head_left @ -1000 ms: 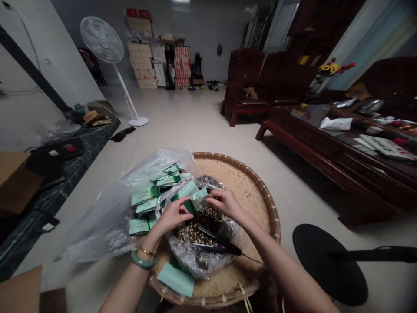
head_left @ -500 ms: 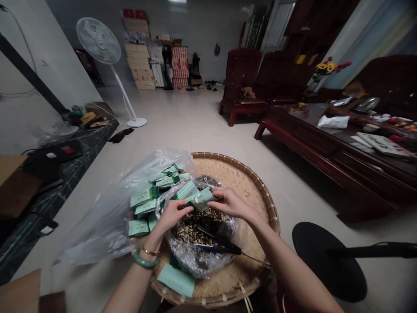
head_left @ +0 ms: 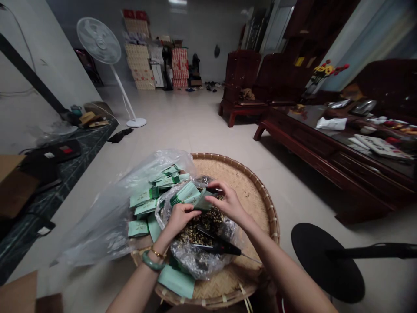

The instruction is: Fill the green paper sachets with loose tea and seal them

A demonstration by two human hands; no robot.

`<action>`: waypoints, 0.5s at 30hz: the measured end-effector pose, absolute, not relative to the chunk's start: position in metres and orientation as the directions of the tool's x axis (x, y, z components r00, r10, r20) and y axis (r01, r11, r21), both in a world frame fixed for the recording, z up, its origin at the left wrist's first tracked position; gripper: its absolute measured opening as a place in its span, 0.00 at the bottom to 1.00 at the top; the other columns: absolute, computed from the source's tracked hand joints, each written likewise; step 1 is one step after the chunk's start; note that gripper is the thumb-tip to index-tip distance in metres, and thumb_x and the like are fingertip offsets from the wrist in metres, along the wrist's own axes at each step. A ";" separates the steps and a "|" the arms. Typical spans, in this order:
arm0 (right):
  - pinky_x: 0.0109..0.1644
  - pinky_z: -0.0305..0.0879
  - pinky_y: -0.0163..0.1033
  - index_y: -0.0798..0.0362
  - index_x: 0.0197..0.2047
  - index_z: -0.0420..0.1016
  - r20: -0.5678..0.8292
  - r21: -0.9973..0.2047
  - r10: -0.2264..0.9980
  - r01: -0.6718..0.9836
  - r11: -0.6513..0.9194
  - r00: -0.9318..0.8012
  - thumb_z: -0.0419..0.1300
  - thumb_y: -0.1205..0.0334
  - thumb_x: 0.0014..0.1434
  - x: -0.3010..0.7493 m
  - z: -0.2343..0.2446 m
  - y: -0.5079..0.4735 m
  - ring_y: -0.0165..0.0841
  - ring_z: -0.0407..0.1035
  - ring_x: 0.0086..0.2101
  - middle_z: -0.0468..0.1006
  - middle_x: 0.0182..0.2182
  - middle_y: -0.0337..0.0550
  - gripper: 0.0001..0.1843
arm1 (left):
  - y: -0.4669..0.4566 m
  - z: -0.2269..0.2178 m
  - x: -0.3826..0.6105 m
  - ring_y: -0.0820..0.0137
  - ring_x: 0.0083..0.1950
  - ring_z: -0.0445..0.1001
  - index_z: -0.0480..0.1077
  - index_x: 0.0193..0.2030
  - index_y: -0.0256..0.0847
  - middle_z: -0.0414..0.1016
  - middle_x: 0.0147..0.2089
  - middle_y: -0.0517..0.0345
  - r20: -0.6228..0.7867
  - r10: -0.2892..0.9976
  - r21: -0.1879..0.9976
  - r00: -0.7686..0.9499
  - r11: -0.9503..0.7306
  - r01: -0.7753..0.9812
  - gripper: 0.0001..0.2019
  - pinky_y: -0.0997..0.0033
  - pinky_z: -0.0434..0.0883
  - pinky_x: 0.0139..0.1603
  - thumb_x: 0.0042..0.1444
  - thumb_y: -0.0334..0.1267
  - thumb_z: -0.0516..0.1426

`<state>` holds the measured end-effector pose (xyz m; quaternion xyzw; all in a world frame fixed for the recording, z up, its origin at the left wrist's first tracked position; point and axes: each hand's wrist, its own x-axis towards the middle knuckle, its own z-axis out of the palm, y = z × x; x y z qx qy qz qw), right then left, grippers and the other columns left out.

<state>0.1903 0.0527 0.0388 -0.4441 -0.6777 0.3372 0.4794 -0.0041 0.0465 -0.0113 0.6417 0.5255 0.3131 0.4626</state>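
Note:
A small light-green packet point(head_left: 199, 201) is between my two hands, above a clear plastic bag point(head_left: 195, 261) of dark and golden loose dried bits point(head_left: 211, 219). My left hand point(head_left: 181, 218) pinches its lower edge between thumb and fingers. At its right end, my right hand point(head_left: 230, 203) has the thumb on the packet and the index finger raised apart from it; fingers behind are hidden. A row of green packets point(head_left: 185, 192) leans just behind the held one. In the bag lies a black-handled tool point(head_left: 224, 247) with a thin cord or rod. Another flat green packet point(head_left: 177, 281) lies near the front rim.
The round woven bamboo tray point(head_left: 265, 195) carries the bag. More green packets point(head_left: 143, 198) lie at left on a large clear plastic sheet point(head_left: 104, 221). A black round stand base point(head_left: 327, 263) is at right, a wooden table point(head_left: 309, 148) beyond, a white fan point(head_left: 99, 41) at far left.
My right hand's index finger has lifted away from the thumb at the packet's right end. My left hand has shifted slightly right, and the held packet has tilted.

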 end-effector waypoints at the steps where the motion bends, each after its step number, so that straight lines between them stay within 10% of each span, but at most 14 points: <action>1: 0.43 0.68 0.42 0.49 0.50 0.71 0.339 -0.892 0.931 0.268 0.363 -0.132 0.68 0.54 0.48 0.192 0.040 0.051 0.38 0.70 0.43 0.74 0.45 0.47 0.25 | 0.046 -0.013 -0.004 0.75 0.22 0.58 0.72 0.18 0.36 0.61 0.16 0.66 -0.074 0.970 0.939 0.231 -0.010 0.343 0.14 0.76 0.55 0.26 0.44 0.44 0.60; 3: 0.41 0.69 0.41 0.48 0.55 0.66 0.324 -0.898 0.936 0.268 0.351 -0.140 0.70 0.54 0.46 0.194 0.042 0.046 0.38 0.70 0.43 0.73 0.47 0.48 0.34 | 0.046 -0.017 -0.003 0.72 0.25 0.64 0.75 0.22 0.36 0.69 0.19 0.62 -0.037 0.977 0.967 0.210 -0.019 0.255 0.13 0.74 0.61 0.29 0.44 0.45 0.61; 8: 0.43 0.69 0.41 0.50 0.40 0.77 0.429 -0.824 0.872 0.291 0.485 -0.237 0.64 0.61 0.55 0.193 0.040 0.030 0.35 0.71 0.40 0.76 0.37 0.45 0.07 | 0.040 -0.018 -0.002 0.64 0.34 0.74 0.80 0.29 0.38 0.79 0.29 0.54 0.100 0.966 0.974 0.237 -0.144 0.176 0.10 0.68 0.69 0.38 0.48 0.42 0.61; 15: 0.38 0.70 0.39 0.49 0.38 0.80 0.457 -0.785 0.831 0.297 0.544 -0.317 0.60 0.59 0.60 0.190 0.035 0.022 0.33 0.73 0.34 0.79 0.34 0.45 0.07 | 0.033 0.011 -0.003 0.59 0.50 0.74 0.77 0.46 0.43 0.79 0.48 0.50 0.213 0.946 0.942 0.244 -0.265 0.206 0.19 0.61 0.69 0.54 0.44 0.38 0.66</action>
